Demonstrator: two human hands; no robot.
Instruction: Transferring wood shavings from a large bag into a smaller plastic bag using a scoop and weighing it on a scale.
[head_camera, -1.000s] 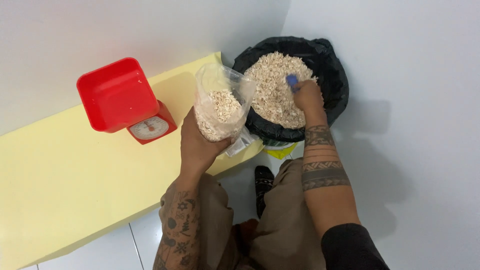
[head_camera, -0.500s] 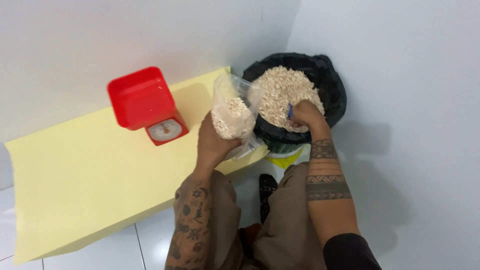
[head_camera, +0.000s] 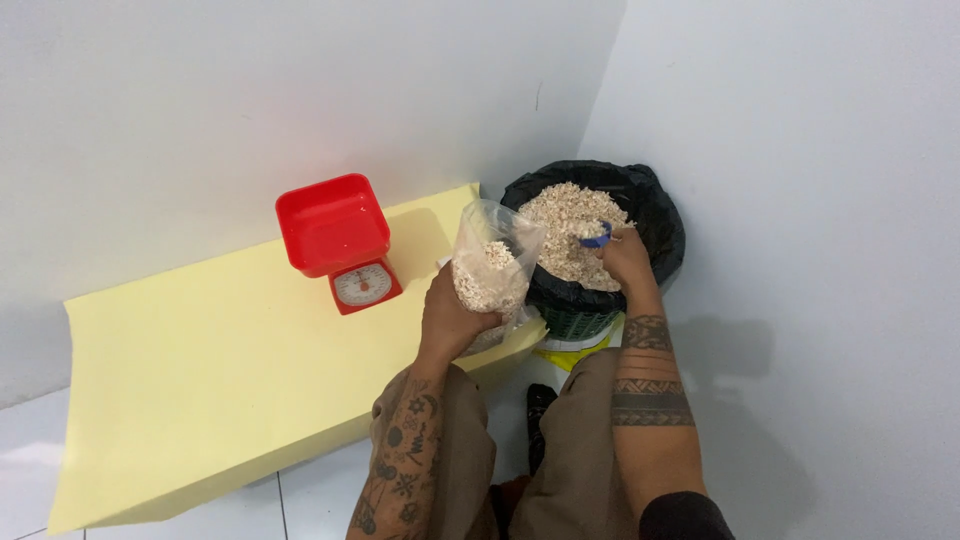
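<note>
My left hand (head_camera: 452, 318) grips a clear plastic bag (head_camera: 492, 262) partly filled with pale, light-brown flakes, held upright with its mouth open. My right hand (head_camera: 627, 258) holds a small blue scoop (head_camera: 595, 236) heaped with the same flakes, just above the pile in a bin lined with a black bag (head_camera: 665, 225). The scoop sits to the right of the bag's mouth, a short gap away. Both forearms are tattooed.
A red kitchen scale (head_camera: 340, 240) with a square red tray and a dial stands on a large pale-yellow sheet (head_camera: 200, 380) that runs along the white wall. The bin fills the corner. White floor tiles show below, and my knees are at the bottom.
The view has shifted, so the scale and bin sit further right in frame. My right hand has lifted the scoop out of the flakes, full. The bag stays held upright.
</note>
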